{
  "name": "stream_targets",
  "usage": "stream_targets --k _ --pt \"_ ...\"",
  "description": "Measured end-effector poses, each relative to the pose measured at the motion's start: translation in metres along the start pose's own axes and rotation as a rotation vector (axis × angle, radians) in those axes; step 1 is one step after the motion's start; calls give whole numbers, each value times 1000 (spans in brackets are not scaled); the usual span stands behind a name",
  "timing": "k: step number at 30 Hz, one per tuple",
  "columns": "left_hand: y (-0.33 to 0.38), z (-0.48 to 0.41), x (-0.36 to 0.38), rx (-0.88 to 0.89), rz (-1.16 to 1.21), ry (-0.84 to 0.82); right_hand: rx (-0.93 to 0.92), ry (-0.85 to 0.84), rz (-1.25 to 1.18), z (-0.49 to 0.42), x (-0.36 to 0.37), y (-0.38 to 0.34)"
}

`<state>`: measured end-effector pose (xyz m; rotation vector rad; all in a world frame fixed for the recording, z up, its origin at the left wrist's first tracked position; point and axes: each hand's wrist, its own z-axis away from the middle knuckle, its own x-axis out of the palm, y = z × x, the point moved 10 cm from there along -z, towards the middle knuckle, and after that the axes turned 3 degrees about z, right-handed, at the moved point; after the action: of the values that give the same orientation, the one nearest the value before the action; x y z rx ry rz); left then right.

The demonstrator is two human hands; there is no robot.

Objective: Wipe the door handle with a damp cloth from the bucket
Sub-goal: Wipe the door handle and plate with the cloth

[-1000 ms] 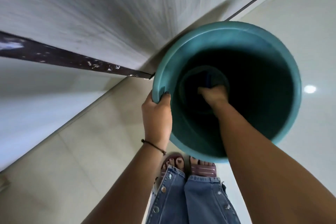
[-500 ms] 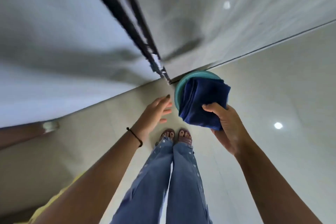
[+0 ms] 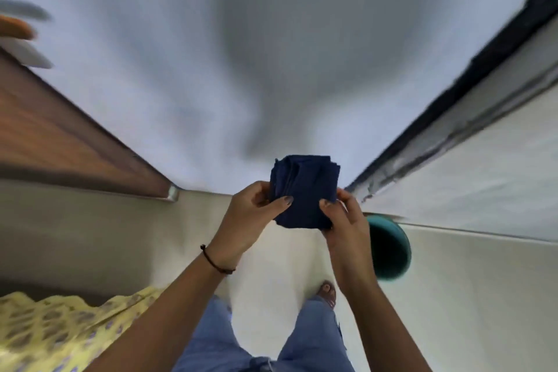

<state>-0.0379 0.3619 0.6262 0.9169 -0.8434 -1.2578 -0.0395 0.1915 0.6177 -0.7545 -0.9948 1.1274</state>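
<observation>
Both hands hold the folded dark-blue cloth (image 3: 303, 190) up at chest height, w/ the left hand (image 3: 247, 217) pinching its left edge, thumb on top, and the right hand (image 3: 347, 220) closed on the lower right corner; each grip is tight on the fabric, nothing else in either. Step in hand looks like squaring up or refolding the cloth before wiping, so the fetch from the bucket (image 3: 389, 248) reads as done; the bucket sits on the floor (image 3: 271, 266) just right of the person's feet, partly behind the right forearm. Next move prob. calls for finding the door handle, which can't be made out here: the frame is heavily motion-blurred. A brown wooden panel (image 3: 60, 142) w/ a metal foot runs along the left, poss. a door; pale wall (image 3: 181, 54) ahead, dark strip (image 3: 453, 106) at right. Nothing blocks the cloth itself. Whether it's damp can't be told.
</observation>
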Motion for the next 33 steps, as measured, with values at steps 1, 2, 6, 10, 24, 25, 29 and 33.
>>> stream_targets --k 1,2,6,10,24,25,29,33 --pt "0 4 -28 9 27 26 -40 -2 77 3 26 4" --pt "2 8 -61 20 39 45 -95 2 171 7 56 9" --pt "29 17 -184 132 7 147 -306 -104 467 28 191 22" --pt "61 23 -274 229 30 238 -367 -362 592 44 320 42" --pt "170 -11 -430 584 -136 479 -643 -85 473 -25 440 -37" --pt "180 -11 -451 644 -200 601 -679 -36 494 -25 444 -46" --pt "214 -26 -504 831 -611 930 -921 29 700 -18 481 -71" --pt "232 -59 -527 901 -836 998 -1007 20 1053 -28 543 -56"
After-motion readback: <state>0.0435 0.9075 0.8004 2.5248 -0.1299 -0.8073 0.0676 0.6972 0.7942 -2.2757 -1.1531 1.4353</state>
